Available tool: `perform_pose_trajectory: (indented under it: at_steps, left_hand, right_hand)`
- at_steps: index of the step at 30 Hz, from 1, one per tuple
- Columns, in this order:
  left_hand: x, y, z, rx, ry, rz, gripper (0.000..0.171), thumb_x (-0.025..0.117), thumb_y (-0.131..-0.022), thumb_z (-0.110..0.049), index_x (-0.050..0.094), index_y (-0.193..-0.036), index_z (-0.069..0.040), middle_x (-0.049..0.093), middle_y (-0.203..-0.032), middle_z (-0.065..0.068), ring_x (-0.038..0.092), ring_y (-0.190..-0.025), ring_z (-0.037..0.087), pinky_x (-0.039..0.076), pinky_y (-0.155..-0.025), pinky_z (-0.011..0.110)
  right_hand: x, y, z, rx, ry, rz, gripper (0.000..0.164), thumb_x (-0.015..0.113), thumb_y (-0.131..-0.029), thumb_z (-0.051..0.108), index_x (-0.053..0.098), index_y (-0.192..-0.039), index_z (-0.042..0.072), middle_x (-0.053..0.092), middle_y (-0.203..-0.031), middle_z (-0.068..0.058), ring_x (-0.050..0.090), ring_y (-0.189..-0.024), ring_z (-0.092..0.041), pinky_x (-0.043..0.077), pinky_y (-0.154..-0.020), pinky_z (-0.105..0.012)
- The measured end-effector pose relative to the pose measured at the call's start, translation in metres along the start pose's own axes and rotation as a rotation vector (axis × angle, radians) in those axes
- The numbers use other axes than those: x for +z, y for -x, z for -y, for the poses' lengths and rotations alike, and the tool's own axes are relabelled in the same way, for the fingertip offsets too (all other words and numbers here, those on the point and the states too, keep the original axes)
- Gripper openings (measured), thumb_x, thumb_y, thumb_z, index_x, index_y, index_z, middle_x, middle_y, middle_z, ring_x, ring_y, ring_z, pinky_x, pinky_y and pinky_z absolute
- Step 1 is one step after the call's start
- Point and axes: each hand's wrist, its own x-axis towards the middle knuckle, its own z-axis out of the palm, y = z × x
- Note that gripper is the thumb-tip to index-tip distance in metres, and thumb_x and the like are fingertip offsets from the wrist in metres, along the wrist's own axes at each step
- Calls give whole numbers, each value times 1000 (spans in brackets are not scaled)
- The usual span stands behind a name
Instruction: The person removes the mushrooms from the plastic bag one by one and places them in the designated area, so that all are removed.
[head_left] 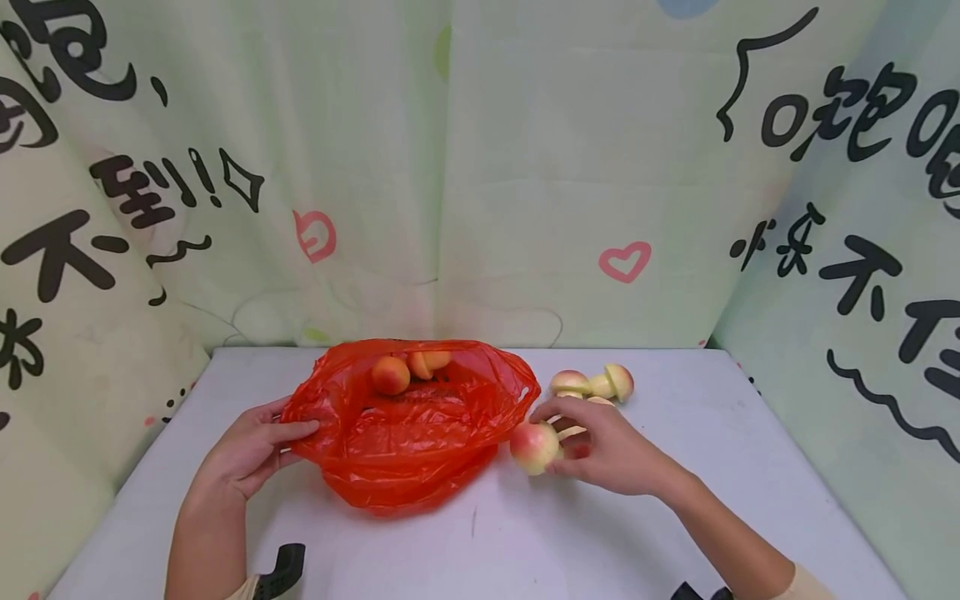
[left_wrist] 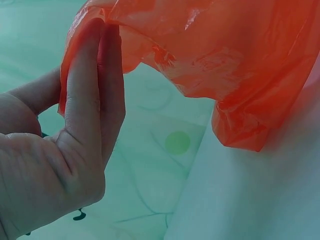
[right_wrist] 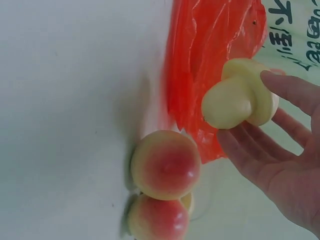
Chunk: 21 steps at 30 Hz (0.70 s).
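Observation:
A red plastic bag (head_left: 420, 482) stands with its mouth spread wide on the table. My left hand (head_left: 251, 447) pinches the bag's left rim, thumb inside and fingers behind the film. Several mushroom-shaped pieces, one a round cap (head_left: 391, 376), lie inside. Just off the bag's right side, my right hand (head_left: 611, 446) holds a mushroom (head_left: 534, 447) with a pinkish cap. In the right wrist view the held mushroom (right_wrist: 227, 104) shows its pale, thick stem, with thumb and fingers around the cap. In the left wrist view, the bag film (left_wrist: 215, 55) drapes over the left fingertips.
Behind my right hand more mushrooms (head_left: 617, 382) with red-and-yellow caps lie in a small group on the white table (head_left: 390, 558). A pale printed curtain (head_left: 517, 208) encloses the table at the back and both sides.

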Motion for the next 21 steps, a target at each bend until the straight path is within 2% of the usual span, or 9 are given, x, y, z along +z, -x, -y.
perform_pose_trajectory:
  at_steps: [7,11,16,21]
  left_hand:
    - [0,0,0,-2,8,5,83,77,-96,-21,30,-163,-8,58,-136,5,68,-107,16,62,-92,32]
    - [0,0,1,-6,7,3,83,78,-96,-22,31,-163,-8,58,-137,5,68,-107,16,62,-92,32]
    - [0,0,2,-9,-1,-4,82,77,-96,-22,31,-163,-9,56,-141,7,67,-108,16,62,-92,32]
    - [0,0,0,-2,-6,1,82,77,-96,-21,31,-163,-8,58,-139,7,68,-107,16,62,-91,32]
  right_hand:
    - [6,5,-11,-17,10,21,44,87,-85,14,67,-123,22,66,-125,2,70,-112,-24,63,-91,-35]
    - [12,8,-16,0,61,15,44,87,-85,18,67,-123,23,67,-121,6,67,-111,-21,62,-93,-38]
    - [18,11,-20,30,149,9,44,88,-84,23,68,-123,28,67,-115,15,64,-106,-10,59,-93,-32]
    - [23,13,-25,21,142,10,42,88,-84,24,69,-121,26,66,-113,13,62,-100,-11,58,-88,-29]
